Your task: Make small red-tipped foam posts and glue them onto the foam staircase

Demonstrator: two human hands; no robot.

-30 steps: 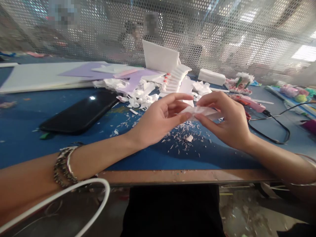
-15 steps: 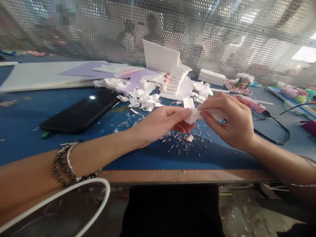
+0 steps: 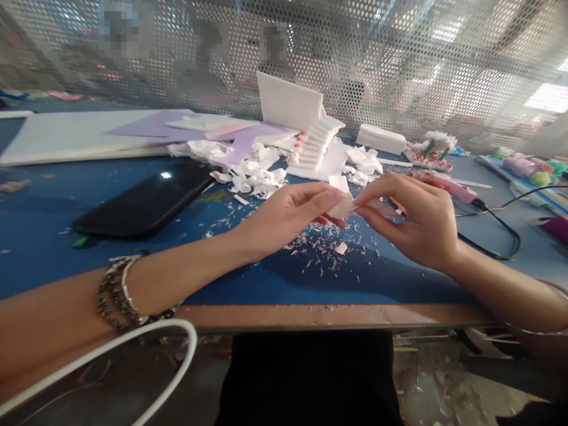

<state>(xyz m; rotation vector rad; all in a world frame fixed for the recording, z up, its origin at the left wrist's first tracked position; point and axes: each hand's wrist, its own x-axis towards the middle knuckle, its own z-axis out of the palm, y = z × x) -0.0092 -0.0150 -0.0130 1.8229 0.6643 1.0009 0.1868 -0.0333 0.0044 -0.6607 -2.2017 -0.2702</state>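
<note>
A small piece of white paper (image 3: 342,206) is held between my two hands above the blue table. My left hand (image 3: 299,213) pinches it between thumb and fingers from the left. From the right, the thumb and forefinger of my right hand (image 3: 410,216) close on its edge. Part of the piece is covered by the fingers. Fine white shavings (image 3: 323,251) lie on the table below the hands. Just beyond them are crumpled white paper scraps (image 3: 261,177) and a small white stair-like model (image 3: 313,145) with red bits along its side.
A black phone (image 3: 144,201) lies at left. White boards (image 3: 66,139) and purple sheets (image 3: 153,127) are behind it. A pink tool (image 3: 457,188) with a black cable lies at right. A perforated metal screen (image 3: 190,77) closes off the back.
Both hands keep their grip on the white paper and have shifted only slightly. The piece has turned a little, and less of it shows under the right fingers.
</note>
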